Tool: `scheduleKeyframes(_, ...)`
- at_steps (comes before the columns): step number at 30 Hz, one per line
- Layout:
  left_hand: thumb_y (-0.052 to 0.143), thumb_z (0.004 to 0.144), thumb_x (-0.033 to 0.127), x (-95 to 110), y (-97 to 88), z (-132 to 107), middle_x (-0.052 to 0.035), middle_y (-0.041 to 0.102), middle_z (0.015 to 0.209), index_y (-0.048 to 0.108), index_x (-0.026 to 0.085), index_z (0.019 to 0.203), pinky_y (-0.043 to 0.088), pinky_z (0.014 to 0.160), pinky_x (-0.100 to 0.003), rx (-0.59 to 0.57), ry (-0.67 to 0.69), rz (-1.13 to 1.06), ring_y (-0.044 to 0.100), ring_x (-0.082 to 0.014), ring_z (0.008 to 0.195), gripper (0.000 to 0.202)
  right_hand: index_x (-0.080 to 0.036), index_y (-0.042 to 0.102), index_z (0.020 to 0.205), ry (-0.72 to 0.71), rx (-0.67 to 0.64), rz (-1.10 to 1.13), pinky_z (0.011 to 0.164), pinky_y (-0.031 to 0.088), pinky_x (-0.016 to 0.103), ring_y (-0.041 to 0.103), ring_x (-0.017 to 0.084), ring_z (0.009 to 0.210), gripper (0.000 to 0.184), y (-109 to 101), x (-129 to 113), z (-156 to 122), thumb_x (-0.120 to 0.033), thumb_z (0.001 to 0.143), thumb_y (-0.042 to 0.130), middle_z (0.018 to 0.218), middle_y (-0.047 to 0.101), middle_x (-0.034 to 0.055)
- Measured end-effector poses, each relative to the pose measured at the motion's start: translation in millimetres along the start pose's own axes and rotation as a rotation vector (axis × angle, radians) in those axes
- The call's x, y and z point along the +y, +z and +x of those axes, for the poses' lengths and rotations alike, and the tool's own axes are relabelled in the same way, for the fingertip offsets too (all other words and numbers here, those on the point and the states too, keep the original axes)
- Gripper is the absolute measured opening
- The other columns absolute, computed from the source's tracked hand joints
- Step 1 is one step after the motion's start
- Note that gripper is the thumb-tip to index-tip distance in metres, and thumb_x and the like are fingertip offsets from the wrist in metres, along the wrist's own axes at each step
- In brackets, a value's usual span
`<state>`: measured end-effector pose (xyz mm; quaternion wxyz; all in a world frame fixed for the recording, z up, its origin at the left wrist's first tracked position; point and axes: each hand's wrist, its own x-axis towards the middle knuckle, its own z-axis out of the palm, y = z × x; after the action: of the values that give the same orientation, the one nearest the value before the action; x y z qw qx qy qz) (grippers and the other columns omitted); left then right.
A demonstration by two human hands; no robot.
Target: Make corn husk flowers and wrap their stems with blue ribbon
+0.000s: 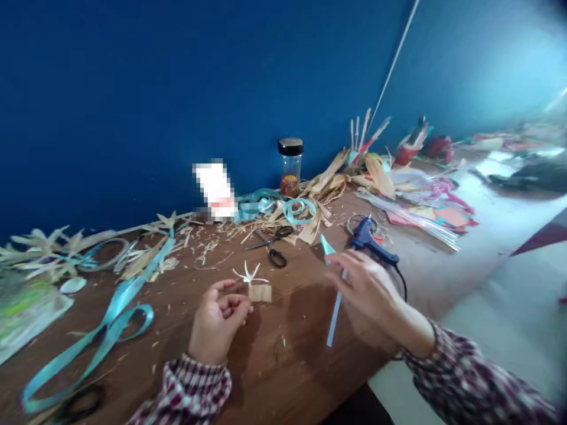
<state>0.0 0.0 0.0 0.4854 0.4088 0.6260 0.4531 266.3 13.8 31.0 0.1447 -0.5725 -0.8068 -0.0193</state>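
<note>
My left hand [219,321] hovers over the brown table with thumb and fingers pinched together. At its fingertips is a small tan rectangular piece of dried husk [261,293], and a white piece cut into thin spreading strips [249,274] shows just above. My right hand [361,283], slightly blurred, is closed round a light blue ribbon [334,321]. One end of the ribbon hangs below the fingers, and a folded teal end [326,247] sticks out above them. Behind that hand lies a blue glue gun [370,239]. Black-handled scissors [277,248] lie between the hands, farther back.
A long teal ribbon [117,304] loops across the left side. Along the blue wall stand a lidded jar [290,168] and a pile of dried husks [328,180]. Husk scraps [212,245] litter the table. Clear plastic sheets [416,221] lie to the right.
</note>
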Motion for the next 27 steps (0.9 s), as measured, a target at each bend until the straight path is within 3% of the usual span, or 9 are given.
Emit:
scheduleKeyframes(3, 0.071, 0.059, 0.032, -2, 0.8, 1, 0.0036, 0.064, 0.057, 0.043, 0.019, 0.094, 0.048, 0.048, -0.02, 0.044, 0.02, -0.035, 0.063, -0.0141, 0.054, 0.046, -0.018, 0.052, 0.115, 0.218, 0.077, -0.246, 0.079, 0.044, 0.037, 0.052, 0.028, 0.097, 0.033, -7, 42, -5, -0.032, 0.086, 0.051, 0.107, 0.059, 0.0096)
scheduleKeyframes(6, 0.071, 0.058, 0.029, -3, 2.1, 1, 0.0035, 0.064, 0.058, 0.042, 0.02, 0.085, 0.05, 0.05, -0.022, 0.077, 0.032, -0.09, 0.064, -0.0147, 0.055, 0.041, -0.015, 0.053, 0.111, 0.351, 0.038, -0.378, 0.068, 0.045, 0.037, 0.053, 0.031, 0.09, 0.034, -5, 70, -9, -0.035, 0.084, 0.052, 0.099, 0.06, 0.0125)
scheduleKeyframes(10, 0.071, 0.058, 0.027, -3, 3.7, -1, 0.0026, 0.063, 0.06, 0.039, 0.02, 0.073, 0.051, 0.05, -0.022, 0.092, 0.046, -0.119, 0.065, -0.0144, 0.056, 0.036, -0.014, 0.052, 0.111, 0.343, 0.021, -0.385, 0.066, 0.045, 0.035, 0.053, 0.028, 0.086, 0.027, 5, 86, -12, -0.024, 0.086, 0.047, 0.095, 0.058, 0.0128)
scheduleKeyframes(15, 0.072, 0.057, 0.027, -5, 3.9, -1, 0.0026, 0.063, 0.06, 0.041, 0.019, 0.07, 0.051, 0.049, -0.02, 0.101, 0.042, -0.118, 0.064, -0.0133, 0.055, 0.034, -0.012, 0.051, 0.116, 0.296, 0.147, -0.317, 0.076, 0.044, 0.04, 0.051, 0.029, 0.088, 0.032, 5, 95, -15, -0.025, 0.088, 0.043, 0.096, 0.055, 0.0153)
scheduleKeyframes(20, 0.073, 0.057, 0.027, -7, 3.2, 1, 0.0027, 0.063, 0.061, 0.042, 0.019, 0.07, 0.051, 0.05, -0.019, 0.091, 0.037, -0.108, 0.064, -0.0127, 0.055, 0.034, -0.016, 0.05, 0.115, 0.38, 0.369, 0.132, 0.078, 0.045, 0.041, 0.053, 0.026, 0.089, 0.033, -7, 98, -17, -0.03, 0.086, 0.044, 0.098, 0.054, 0.0129)
scheduleKeyframes(24, 0.072, 0.057, 0.026, -6, 4.0, 0, 0.0023, 0.064, 0.059, 0.041, 0.019, 0.069, 0.05, 0.049, -0.019, 0.095, 0.043, -0.107, 0.064, -0.0123, 0.053, 0.034, -0.021, 0.048, 0.105, 0.481, 0.385, 0.615, 0.065, 0.048, 0.034, 0.057, 0.018, 0.07, 0.023, -12, 85, -17, -0.035, 0.088, 0.043, 0.088, 0.057, 0.0064)
scheduleKeyframes(27, 0.071, 0.057, 0.023, -6, 4.5, 0, 0.0026, 0.064, 0.058, 0.041, 0.019, 0.068, 0.05, 0.049, -0.018, 0.105, 0.04, -0.119, 0.063, -0.0118, 0.053, 0.033, -0.022, 0.048, 0.095, 0.506, 0.347, 1.005, 0.052, 0.043, 0.028, 0.053, 0.015, 0.061, 0.018, -13, 63, -19, -0.038, 0.088, 0.044, 0.078, 0.056, 0.0036)
